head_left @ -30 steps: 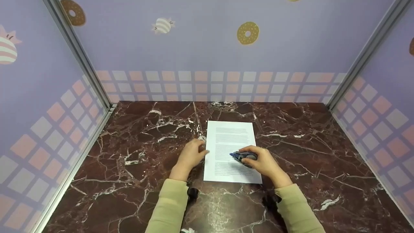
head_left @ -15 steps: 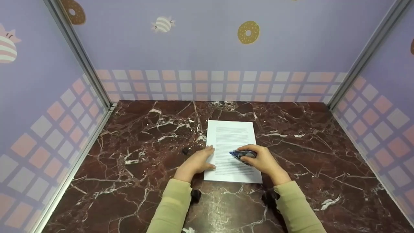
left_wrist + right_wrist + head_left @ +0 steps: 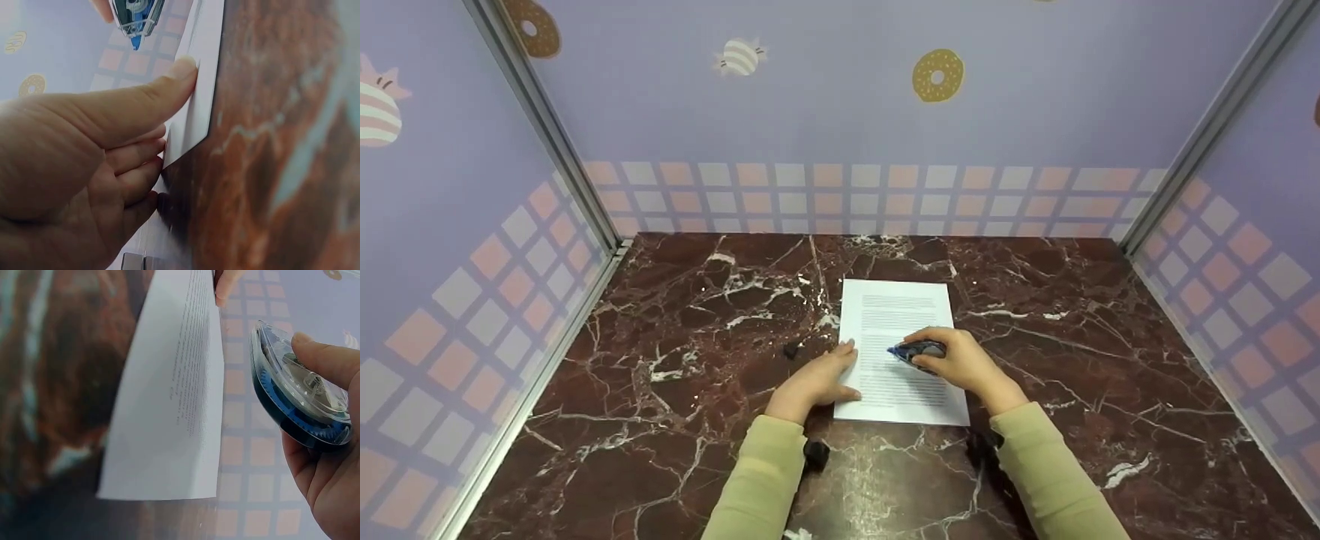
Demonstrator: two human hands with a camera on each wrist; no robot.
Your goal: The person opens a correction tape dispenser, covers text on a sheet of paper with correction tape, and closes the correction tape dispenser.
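A white sheet of printed paper [image 3: 896, 307] lies on the marble-patterned table. My left hand [image 3: 815, 385] rests on its left edge, thumb and fingers spread out; in the left wrist view the thumb lies along the paper [image 3: 194, 115]. My right hand [image 3: 966, 361] grips a correction tape dispenser [image 3: 924, 349] between thumb and fingers, over the middle of the page. Its blue tip [image 3: 136, 41] points down-left in the head view, close over the printed lines. In the right wrist view the dispenser [image 3: 298, 391] shows a clear case with blue gear parts inside.
Dark red marble tabletop [image 3: 697, 450] surrounds the paper. A small black object [image 3: 790, 349] lies just left of the left hand. Purple patterned panels [image 3: 840, 112] stand behind and on both sides. Black wrist devices [image 3: 815, 454] sit under the sleeves.
My left hand has come down from beside the sheet onto its left edge, lower than before. My right hand, still gripping the correction tape, has shifted slightly left and up.
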